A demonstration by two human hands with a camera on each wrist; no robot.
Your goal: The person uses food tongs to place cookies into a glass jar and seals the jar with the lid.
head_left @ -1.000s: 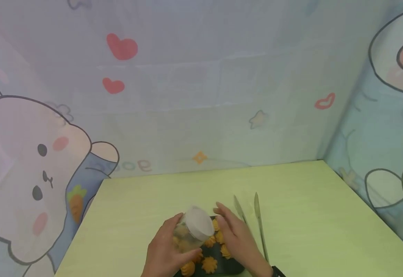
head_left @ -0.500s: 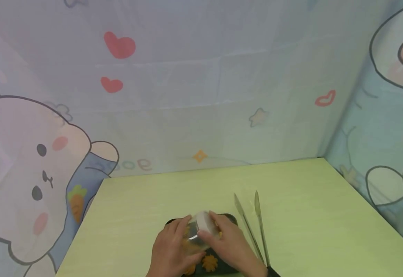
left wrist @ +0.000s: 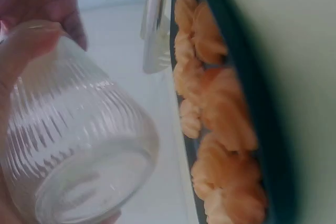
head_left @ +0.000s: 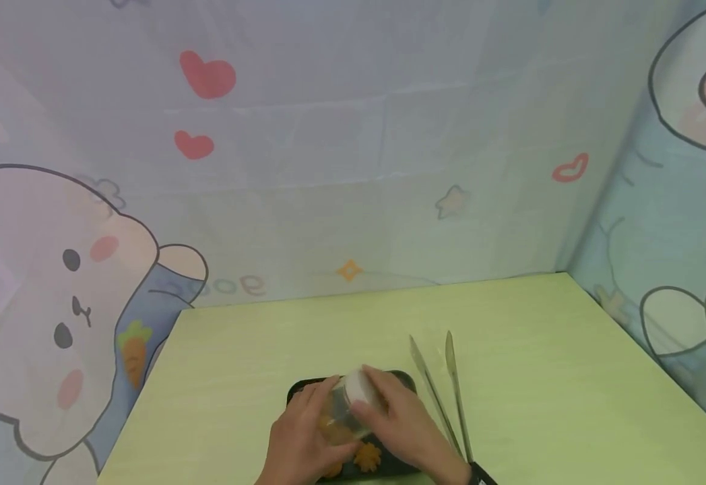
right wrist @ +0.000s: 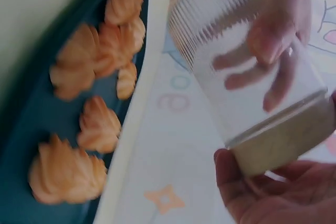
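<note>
Both hands hold the ribbed glass jar (head_left: 345, 407) low in frame: left hand (head_left: 301, 438) wraps its body, right hand (head_left: 401, 424) grips the lid (head_left: 366, 385); smooth, breakable, probably light.

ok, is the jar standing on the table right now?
No: in the head view the jar is tilted and held above the tray by the left hand, with the right hand on its lid.

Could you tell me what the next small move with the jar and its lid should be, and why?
Probably a twist of the white lid with the right hand, while the left hand steadies the ribbed clear jar. Both hands already grip it, tilted above the dark tray of orange cookies, and the lid sits on the jar. Which way to turn cannot be told.
</note>
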